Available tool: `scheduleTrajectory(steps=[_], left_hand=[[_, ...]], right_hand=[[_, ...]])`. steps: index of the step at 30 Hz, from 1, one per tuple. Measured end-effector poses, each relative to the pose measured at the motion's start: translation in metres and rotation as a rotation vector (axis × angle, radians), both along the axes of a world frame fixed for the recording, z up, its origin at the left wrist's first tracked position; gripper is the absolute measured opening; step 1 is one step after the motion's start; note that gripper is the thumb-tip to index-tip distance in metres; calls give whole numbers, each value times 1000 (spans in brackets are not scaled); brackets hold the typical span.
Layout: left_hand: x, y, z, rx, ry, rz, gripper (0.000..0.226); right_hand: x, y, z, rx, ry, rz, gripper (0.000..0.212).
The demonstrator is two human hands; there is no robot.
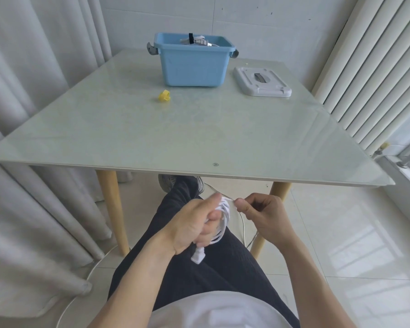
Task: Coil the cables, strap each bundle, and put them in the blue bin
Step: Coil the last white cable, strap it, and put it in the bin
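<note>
My left hand [199, 223] clenched the coil [223, 223], its long axis upright; my right fingers [243, 204], just beside it, pinched the free cable [243, 223] trailing downward.

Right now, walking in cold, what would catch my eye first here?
Most likely the two hands low in the middle, in front of the table: the left hand grips a coil of white cable while the right hand pinches the loose strand beside it. Next, the blue bin at the far side of the glass table, with a strapped bundle already inside. A small yellow strap lies just before the bin, to its left.
</note>
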State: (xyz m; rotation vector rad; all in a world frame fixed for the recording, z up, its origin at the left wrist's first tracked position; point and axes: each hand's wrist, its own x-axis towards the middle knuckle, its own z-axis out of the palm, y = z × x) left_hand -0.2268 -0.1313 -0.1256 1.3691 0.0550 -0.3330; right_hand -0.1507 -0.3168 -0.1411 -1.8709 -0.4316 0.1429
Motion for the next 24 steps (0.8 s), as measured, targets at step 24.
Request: scheduleTrajectory(steps=[24], left_hand=[[22,-2,-21,-195,129,689,57]], right_hand=[[-54,24,51,-903,6,421,34]])
